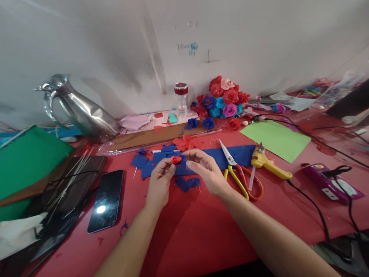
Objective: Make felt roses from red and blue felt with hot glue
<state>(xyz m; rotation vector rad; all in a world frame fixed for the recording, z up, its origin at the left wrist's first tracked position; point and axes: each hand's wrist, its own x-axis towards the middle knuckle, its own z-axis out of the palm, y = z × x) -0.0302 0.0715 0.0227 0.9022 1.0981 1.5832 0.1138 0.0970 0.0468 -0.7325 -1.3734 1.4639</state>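
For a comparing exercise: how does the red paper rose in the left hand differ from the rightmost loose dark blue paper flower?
The red paper rose is held in the left hand; the dark blue paper flower lies loose, farther off. The rose is red and looks smaller; the flower is blue and looks larger despite its distance. Both have curled petals.

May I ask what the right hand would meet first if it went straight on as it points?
Probably the small red flower held by the left hand, though depth here is unclear.

The red table (pixel 184 234) bears a phone (pixel 108 192) and lime sheet (pixel 275 140).
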